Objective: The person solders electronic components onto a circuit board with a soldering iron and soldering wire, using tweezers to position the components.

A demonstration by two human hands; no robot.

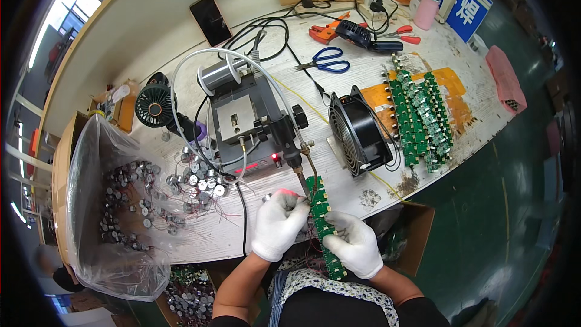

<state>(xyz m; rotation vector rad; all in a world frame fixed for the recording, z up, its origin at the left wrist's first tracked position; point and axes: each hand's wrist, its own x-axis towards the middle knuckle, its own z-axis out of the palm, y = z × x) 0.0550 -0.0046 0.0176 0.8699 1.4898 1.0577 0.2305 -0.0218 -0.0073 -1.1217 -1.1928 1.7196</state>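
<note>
My right hand [354,243], in a white glove, is closed on a long green circuit board strip [318,204], thumb on its face. The strip slants from below the soldering tip down toward my lap, with thin red wires along its left edge. At the upper left edge my left hand [279,224], also gloved, pinches with thumb and forefinger. What it holds is hidden; a small metal piece peeks out beside its knuckles. Right above the strip's upper end is the soldering iron [293,158], fixed to a dark soldering machine [248,122] with a solder spool [219,77].
A plastic-lined box [91,163] of small wired motors [203,178] lies at left. A black fan [358,133] stands right of the iron; beyond it, stacked circuit boards [417,118] lie on orange-brown sheeting. Blue-handled scissors [330,60], cables and a phone [210,21] are farther back.
</note>
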